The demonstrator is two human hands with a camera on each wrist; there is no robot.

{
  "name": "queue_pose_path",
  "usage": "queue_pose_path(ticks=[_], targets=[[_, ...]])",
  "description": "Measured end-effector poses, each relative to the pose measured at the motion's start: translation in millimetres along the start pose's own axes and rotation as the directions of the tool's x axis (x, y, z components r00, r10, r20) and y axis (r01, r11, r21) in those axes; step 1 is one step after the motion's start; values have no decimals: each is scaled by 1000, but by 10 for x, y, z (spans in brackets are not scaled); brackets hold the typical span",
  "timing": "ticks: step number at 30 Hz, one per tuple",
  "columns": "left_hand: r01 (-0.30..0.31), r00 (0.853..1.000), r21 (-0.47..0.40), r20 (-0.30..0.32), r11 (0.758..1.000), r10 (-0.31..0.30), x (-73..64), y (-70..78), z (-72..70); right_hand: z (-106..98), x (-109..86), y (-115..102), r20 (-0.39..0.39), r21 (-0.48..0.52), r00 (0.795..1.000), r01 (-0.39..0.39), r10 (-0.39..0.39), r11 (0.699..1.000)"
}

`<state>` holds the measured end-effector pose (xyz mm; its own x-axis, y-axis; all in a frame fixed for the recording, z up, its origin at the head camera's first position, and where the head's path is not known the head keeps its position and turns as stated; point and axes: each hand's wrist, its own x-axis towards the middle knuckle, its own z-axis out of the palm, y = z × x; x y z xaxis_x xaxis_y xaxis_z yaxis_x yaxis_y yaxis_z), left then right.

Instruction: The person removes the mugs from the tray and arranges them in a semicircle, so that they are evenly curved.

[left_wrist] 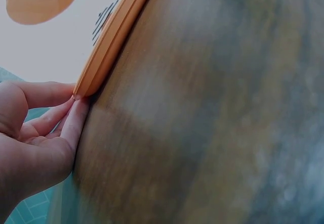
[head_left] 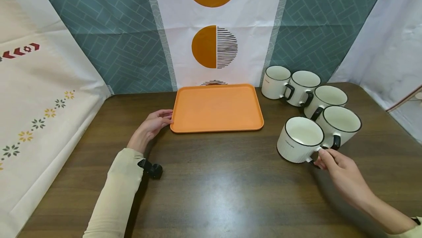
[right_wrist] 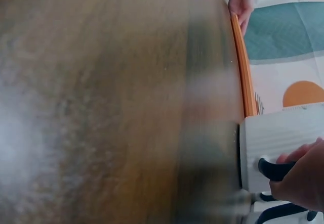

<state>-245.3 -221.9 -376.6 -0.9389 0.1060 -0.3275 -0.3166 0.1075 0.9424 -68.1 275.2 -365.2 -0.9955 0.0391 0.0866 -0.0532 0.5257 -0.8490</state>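
Observation:
An orange rectangular tray (head_left: 217,108) lies on the table near the back. My left hand (head_left: 152,126) is at its left edge; in the left wrist view, thumb and fingers (left_wrist: 76,118) pinch the tray's corner (left_wrist: 104,52). To the right, my right hand (head_left: 344,174) grips the black handle of a white mug (head_left: 293,148) with a dark rim. This mug is upright, at the front of a group of similar mugs. Fingers hide much of the handle in the head view, while the right wrist view shows the dark handle (right_wrist: 273,169) within the grip.
Behind the held mug, more white mugs stand in a curved row: one mug (head_left: 334,130) right beside it, then another (head_left: 324,102), one (head_left: 298,93) and the farthest (head_left: 273,87). Patterned cloth (head_left: 125,47) hangs along the back edge of the brown table (head_left: 204,179).

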Motion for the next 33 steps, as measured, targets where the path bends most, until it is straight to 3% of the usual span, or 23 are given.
queue_pose_path(ticks=[6,15,33], targets=[[-5,1000,-5,5,1000,5,-4,1,5,-62,-21,3,-46,-142,999,-19,13,990],[-13,1000,-4,3,1000,13,4,-5,-10,-114,-2,-52,-105,-316,988,73,-111,946],[-8,1000,6,15,1000,8,6,-12,-15,-198,-54,-24,-92,-398,994,16,-57,917]])
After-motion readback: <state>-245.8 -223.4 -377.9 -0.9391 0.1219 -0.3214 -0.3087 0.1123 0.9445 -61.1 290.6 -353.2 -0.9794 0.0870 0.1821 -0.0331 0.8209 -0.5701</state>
